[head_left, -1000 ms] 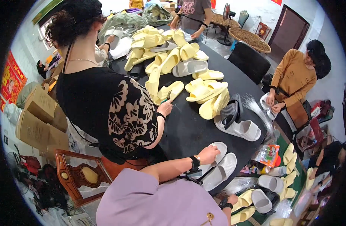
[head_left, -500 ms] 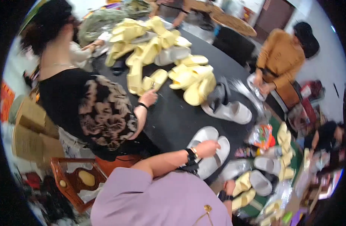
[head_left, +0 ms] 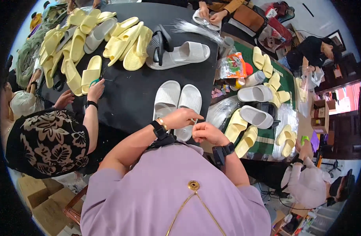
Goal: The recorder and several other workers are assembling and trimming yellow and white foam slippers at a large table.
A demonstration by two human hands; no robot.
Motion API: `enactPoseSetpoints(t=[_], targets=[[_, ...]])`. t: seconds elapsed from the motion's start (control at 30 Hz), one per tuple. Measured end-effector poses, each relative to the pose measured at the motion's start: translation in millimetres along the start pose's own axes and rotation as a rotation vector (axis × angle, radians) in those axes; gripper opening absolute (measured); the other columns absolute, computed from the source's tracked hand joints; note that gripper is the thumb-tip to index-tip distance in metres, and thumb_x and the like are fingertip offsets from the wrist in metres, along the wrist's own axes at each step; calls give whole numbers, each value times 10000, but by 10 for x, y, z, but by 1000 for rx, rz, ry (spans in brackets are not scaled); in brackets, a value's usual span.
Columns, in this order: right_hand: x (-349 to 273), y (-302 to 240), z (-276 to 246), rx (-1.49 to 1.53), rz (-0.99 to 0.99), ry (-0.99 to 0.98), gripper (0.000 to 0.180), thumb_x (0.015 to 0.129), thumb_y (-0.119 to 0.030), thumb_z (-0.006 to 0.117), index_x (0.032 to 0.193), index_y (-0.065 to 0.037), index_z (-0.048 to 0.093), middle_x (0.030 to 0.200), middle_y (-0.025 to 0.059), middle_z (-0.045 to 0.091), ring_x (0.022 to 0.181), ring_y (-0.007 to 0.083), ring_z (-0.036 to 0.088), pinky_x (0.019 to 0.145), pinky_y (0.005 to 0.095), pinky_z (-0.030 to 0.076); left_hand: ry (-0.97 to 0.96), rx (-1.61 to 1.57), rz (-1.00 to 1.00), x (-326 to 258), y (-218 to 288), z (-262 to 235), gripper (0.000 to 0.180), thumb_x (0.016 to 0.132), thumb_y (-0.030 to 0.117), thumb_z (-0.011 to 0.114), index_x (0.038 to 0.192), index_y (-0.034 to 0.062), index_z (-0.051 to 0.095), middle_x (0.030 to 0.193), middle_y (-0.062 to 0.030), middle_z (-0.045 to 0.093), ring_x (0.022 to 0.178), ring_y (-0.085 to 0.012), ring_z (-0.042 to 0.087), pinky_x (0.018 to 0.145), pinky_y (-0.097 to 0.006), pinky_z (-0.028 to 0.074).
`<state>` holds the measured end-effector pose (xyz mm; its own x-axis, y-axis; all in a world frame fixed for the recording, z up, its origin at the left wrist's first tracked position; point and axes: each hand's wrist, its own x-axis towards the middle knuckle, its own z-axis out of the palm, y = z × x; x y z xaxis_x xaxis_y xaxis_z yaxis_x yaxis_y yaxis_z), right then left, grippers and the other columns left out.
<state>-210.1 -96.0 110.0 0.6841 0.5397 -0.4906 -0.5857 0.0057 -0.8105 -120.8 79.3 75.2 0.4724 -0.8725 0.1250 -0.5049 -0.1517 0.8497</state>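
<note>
A pair of light grey slippers lies side by side at the table's near edge, a left slipper (head_left: 167, 93) and a right slipper (head_left: 190, 97), with ribbed straps. My left hand (head_left: 183, 118) is over their near ends, its fingers pinched together toward my right hand. Close beside it, my right hand (head_left: 209, 133) is curled closed just right of the slippers. The two hands' fingertips almost meet; anything small between them is too fine to make out. A larger grey slipper (head_left: 184, 55) lies beyond the pair, with black slippers (head_left: 160, 44) against its left end.
Yellow slippers (head_left: 127, 43) pile up on the black table (head_left: 125, 92). A person's hand (head_left: 96, 89) with green-handled scissors is at the left. On a green surface (head_left: 267, 135) at right lie yellow and grey slippers, clear plastic bags (head_left: 223, 110) and a bright packet (head_left: 232, 65).
My right hand has come from the slippers at the right to beside my left hand. The view has turned rightward. The person at left now leans lower, both hands near the yellow slippers.
</note>
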Motion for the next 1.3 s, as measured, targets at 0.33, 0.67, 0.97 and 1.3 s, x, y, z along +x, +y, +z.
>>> enactPoseSetpoints(t=[0.33,0.67,0.97,1.3], targets=[[106,55,-71,188,-277,488,181,919,-177,519,1041,-50,560,678,15,580,501,48,460,448,188,352,351,-306,-337,-34,21,-225,172,860,159,602,888,8,679,749,-43,653,681,-129,607,627,-276,484],[333,187,-42,-184,-110,394,277,929,-202,459,1043,-12,625,686,8,594,495,49,447,469,202,376,655,-834,-477,-316,-36,-727,184,926,206,544,896,36,607,789,-20,619,662,-73,542,638,-225,460],[235,-132,-42,90,-24,190,228,920,-164,498,997,-2,639,687,-28,570,501,12,385,460,155,294,746,-747,-581,-483,-74,-744,176,895,189,567,880,24,627,764,-14,621,649,-59,542,609,-206,450],[262,-219,-8,-658,-443,527,101,815,-62,621,888,-45,689,872,58,598,727,155,563,612,247,434,632,-865,-558,-644,-48,-728,213,913,217,535,797,50,599,709,7,577,611,-58,502,567,-203,410]])
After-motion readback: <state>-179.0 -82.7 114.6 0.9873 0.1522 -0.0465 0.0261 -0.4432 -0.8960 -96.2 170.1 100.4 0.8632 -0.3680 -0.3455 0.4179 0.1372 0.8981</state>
